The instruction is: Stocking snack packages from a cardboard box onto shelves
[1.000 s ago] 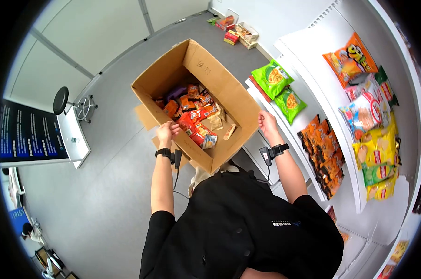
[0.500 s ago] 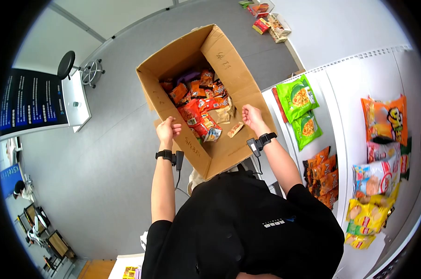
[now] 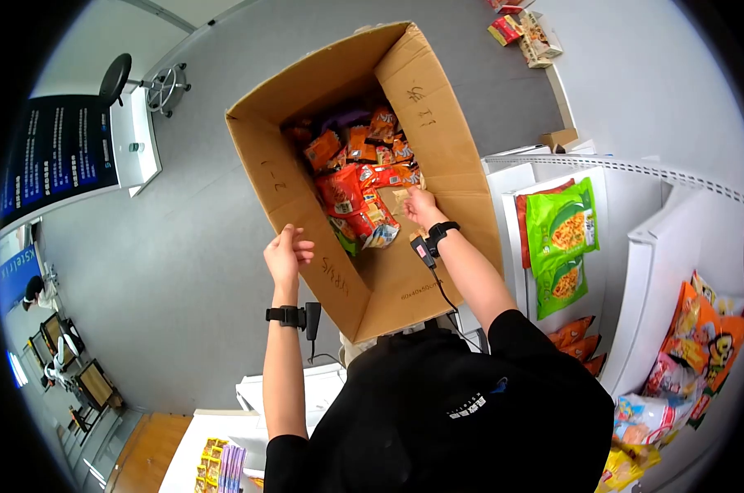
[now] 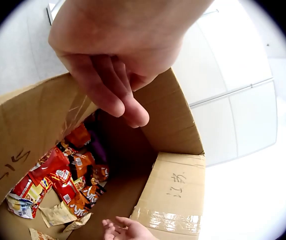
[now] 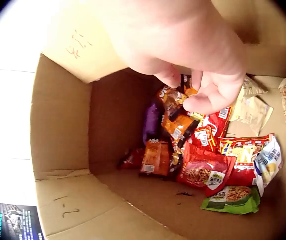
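A large cardboard box (image 3: pixel 462 177) stands open, with red, orange, beige and green snack packets inside; a red packet (image 3: pixel 340 190) lies near its middle. My right hand (image 3: pixel 422 208) reaches into the box over the beige packets, fingers loosely bent. In the right wrist view the right hand (image 5: pixel 183 45) hangs above orange packets (image 5: pixel 179 126), with no packet plainly held. Just outside the box's left wall is my left hand (image 3: pixel 288 253), holding nothing. The left wrist view shows the left hand (image 4: pixel 118 65) above the box edge, its fingers relaxed and pointing down.
Shelves on the right hold green noodle bags (image 3: pixel 562 230), orange packets (image 3: pixel 577 338) and larger snack bags (image 3: pixel 700 337). Small boxes (image 3: pixel 506 30) lie on the floor at the top. A stool (image 3: pixel 115 79) and a dark panel (image 3: pixel 64 156) are at the left.
My right hand has moved from above the box's right edge into the box, over the packets. The left hand has shifted slightly left and down. The head view has turned, moving the shelves.
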Tool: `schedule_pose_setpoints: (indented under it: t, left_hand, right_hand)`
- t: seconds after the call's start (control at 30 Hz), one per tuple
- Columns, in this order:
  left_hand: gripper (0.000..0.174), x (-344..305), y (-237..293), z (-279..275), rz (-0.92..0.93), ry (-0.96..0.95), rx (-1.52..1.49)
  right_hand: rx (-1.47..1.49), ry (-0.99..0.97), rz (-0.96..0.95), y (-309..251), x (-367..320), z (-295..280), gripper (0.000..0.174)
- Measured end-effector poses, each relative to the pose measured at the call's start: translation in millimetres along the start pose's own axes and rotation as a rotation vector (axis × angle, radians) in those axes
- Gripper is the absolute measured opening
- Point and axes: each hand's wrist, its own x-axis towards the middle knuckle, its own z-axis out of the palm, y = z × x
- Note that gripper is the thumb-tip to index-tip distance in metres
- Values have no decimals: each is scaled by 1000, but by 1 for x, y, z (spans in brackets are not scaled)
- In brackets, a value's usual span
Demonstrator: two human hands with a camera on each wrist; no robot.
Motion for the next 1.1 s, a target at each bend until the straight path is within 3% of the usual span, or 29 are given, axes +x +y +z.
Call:
schedule_pose_setpoints:
  t: [0.23,0.33,0.37,0.47,0.57,0.67,0.73,0.8,0.93,1.1]
  left_hand:
    - [35,5,2,4,-21,38,33]
    - [36,6,2,5,-37,44,51]
    - [36,7,1,5,-42,45,57]
    - [37,9,6,8,-63,63,86]
    - [38,11,5,8,-61,61,85]
    - [38,11,6,10,-61,76,95]
    - [38,11,5,9,-57,84,117]
    - [38,13,3,9,-65,82,115]
    - [39,16,4,8,-83,59,123]
    - [39,16,3,5,-80,53,139]
  right_hand:
    - [-150,53,73,15,57,-3,22]
    - [-200,10,-113,17,77,-7,32]
    - [-224,7,-105,14,85,-7,44]
    - [-413,55,-153,10,119,-6,48]
    - [-603,126,-401,35,232,-17,48]
    - [-695,177,-534,24,241,4,48]
    - [-830,185,-442,4,228,14,52]
    - [-993,212,-540,-10,207,18,59]
    - [-1226,307,-394,-28,207,11,57]
    - [-1593,353,-387,-26,200,-5,36]
